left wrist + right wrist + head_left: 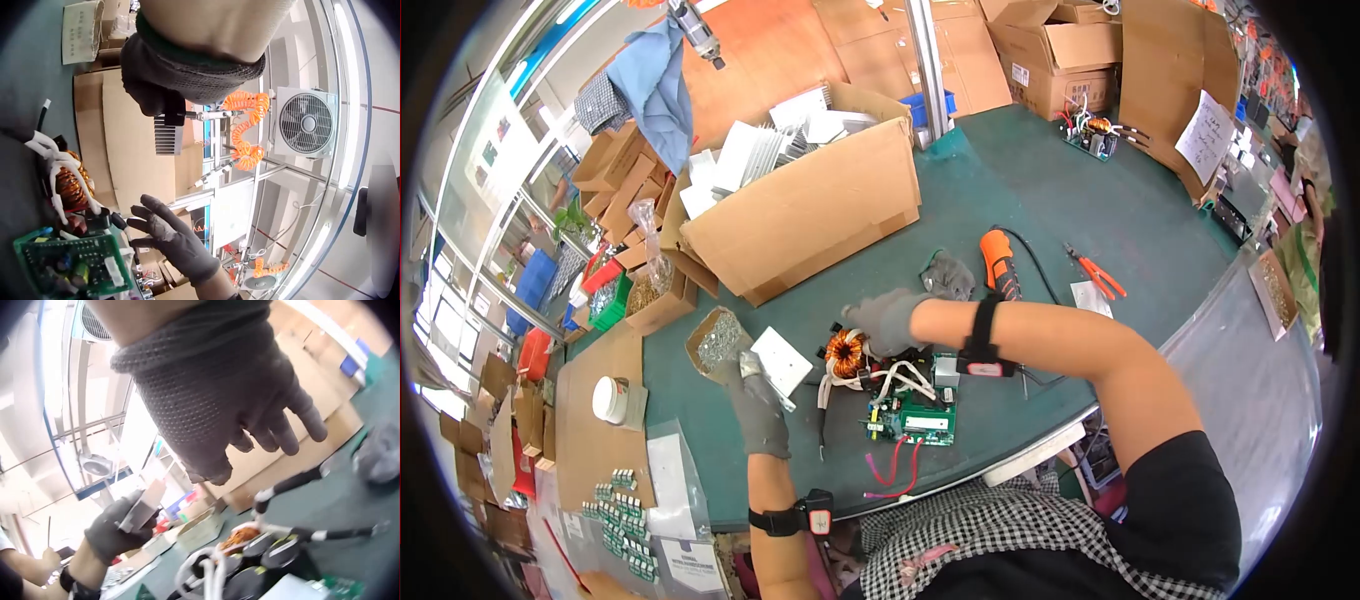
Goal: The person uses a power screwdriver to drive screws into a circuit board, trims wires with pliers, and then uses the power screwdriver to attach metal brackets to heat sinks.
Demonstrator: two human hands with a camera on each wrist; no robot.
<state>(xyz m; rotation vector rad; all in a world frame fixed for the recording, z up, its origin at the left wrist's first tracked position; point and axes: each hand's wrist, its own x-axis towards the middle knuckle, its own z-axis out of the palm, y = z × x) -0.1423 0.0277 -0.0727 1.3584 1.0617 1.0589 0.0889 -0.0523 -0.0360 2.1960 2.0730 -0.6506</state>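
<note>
My gloved left hand [758, 408] grips a pale metal heat sink [782, 364]; its fins show below the fingers in the left wrist view, on the heat sink [167, 139]. To the right of it sits a green circuit board [925, 420] with white and red wires and a copper-wound coil [845, 353]. Over the board's far side reaches my gloved right hand [888, 322]. Its fingers are spread and hold nothing in the right wrist view, where the hand [206, 400] hangs above the coil [240, 539] and several black cylindrical parts.
A small box of screws [718, 340] stands beyond my left hand. Behind is a large carton [810, 205] full of heat sinks. An orange-handled tool [1000, 265], a grey crumpled glove [947, 274] and orange pliers [1097, 275] lie to the right. A white tub [612, 400] stands left.
</note>
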